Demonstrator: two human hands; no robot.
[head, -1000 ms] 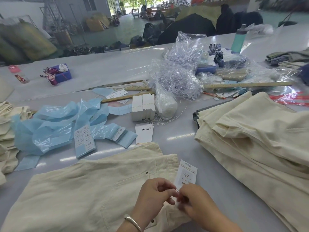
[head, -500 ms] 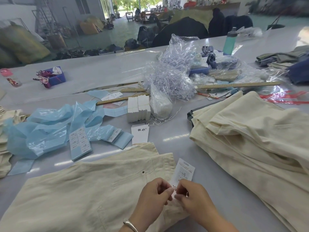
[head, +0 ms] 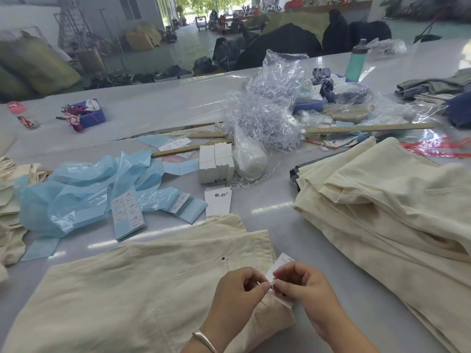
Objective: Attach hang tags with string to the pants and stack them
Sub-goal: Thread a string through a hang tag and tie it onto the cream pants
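The hang tag (head: 280, 266), a small white card, sits at the waistband corner of the cream pants (head: 142, 284) lying flat on the table (head: 254, 200) nearest the person. Both hands meet right at the tag. The left hand (head: 235, 293) has thumb and fingertips pinched together on something fine at the tag's edge, probably the string, too thin to confirm. The right hand (head: 304, 282) pinches the tag itself, fingers curled over its near side.

Step in hand looks like fastening the tag to the waistband: threading or closing the string. Whether the loop is closed cannot be told, the fingers cover it.

Next move likely calls for a small, precise pull to seat the string, then release, then lifting the pants onto the stack of cream pants (head: 387, 217) to the right of the worked pair.

Beyond the worked pants: a loose branded tag (head: 218, 201) just past the waistband, a block of white tags (head: 216, 163) farther back, a bag of strings (head: 248, 159) beside that block. Blue plastic bags (head: 76, 194) lie back left of the pants.
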